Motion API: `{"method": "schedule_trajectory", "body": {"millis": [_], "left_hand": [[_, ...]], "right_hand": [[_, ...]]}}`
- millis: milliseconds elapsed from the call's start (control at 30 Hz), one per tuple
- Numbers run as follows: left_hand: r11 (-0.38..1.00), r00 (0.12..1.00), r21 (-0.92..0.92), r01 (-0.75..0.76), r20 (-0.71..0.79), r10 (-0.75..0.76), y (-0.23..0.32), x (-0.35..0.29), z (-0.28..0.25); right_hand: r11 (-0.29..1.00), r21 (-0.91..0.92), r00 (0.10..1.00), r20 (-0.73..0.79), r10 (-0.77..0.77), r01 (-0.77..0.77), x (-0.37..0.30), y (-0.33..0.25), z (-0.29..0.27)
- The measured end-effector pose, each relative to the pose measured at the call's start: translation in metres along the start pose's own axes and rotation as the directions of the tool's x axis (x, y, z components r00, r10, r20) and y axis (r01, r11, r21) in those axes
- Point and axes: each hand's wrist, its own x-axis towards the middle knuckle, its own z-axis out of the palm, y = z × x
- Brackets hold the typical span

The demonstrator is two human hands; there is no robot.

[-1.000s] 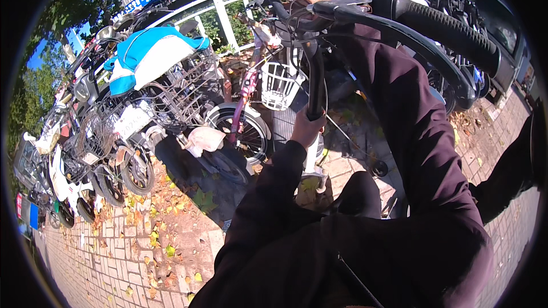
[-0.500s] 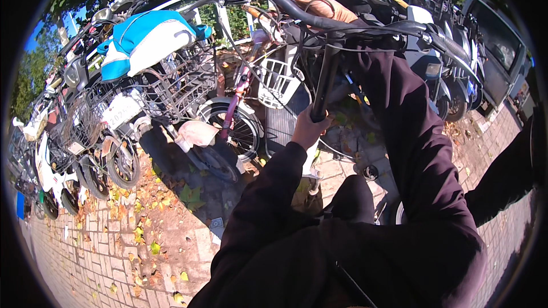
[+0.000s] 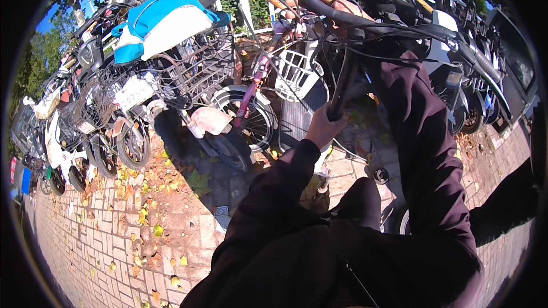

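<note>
My left hand (image 3: pixel 326 127) is closed around the lower part of a black upright stem (image 3: pixel 345 80). The stem rises to a wide, curved black handlebar (image 3: pixel 319 5), with cables looping around it. My right arm passes behind the handlebar on the right. Beyond the bar, part of my right hand (image 3: pixel 338 4) shows among the cables, its fingers partly hidden, so its grip is unclear. Just left of the stem are a white basket (image 3: pixel 295 77) and a pink bicycle frame (image 3: pixel 245 105).
To the left, parked bikes and scooters crowd together; a blue and white cover (image 3: pixel 165 25) lies over one near a wire basket (image 3: pixel 200 71). A white railing (image 3: pixel 245 11) runs behind. More scooters (image 3: pixel 451 85) and a dark vehicle (image 3: pixel 511 63) stand right. Leaves litter the brick paving (image 3: pixel 114 234).
The whole scene has shifted right in view, as if my head turned slightly left. My left hand keeps its hold on the stem; my right hand stays behind the handlebar.
</note>
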Motion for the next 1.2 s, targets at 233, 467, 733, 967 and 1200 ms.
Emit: {"method": "schedule_trajectory", "body": {"millis": [233, 467, 733, 967, 1200], "left_hand": [[0.998, 0.999, 0.061, -0.032, -0.009, 0.033, 0.002, 0.000, -0.002], [0.983, 0.998, 0.174, -0.052, -0.018, 0.056, -0.007, 0.005, -0.003], [0.978, 0.999, 0.208, 0.027, -0.036, -0.020, -0.009, 0.002, -0.005], [0.984, 0.996, 0.162, -0.069, -0.042, 0.077, -0.018, 0.007, -0.002], [0.972, 0.991, 0.216, -0.096, -0.072, 0.114, -0.015, 0.006, -0.002]], "right_hand": [[0.998, -0.036, 0.998, -0.007, -0.056, 0.056, -0.036, -0.010, -0.001], [0.972, 0.230, 0.992, -0.108, 0.065, -0.039, -0.106, 0.032, -0.012], [0.971, 0.224, 0.996, 0.020, 0.086, -0.088, -0.081, 0.066, 0.001], [0.990, -0.024, 0.989, 0.044, 0.140, -0.139, -0.073, 0.075, -0.003], [0.996, 0.057, 0.974, -0.214, 0.074, -0.063, -0.089, 0.061, 0.002]]}}
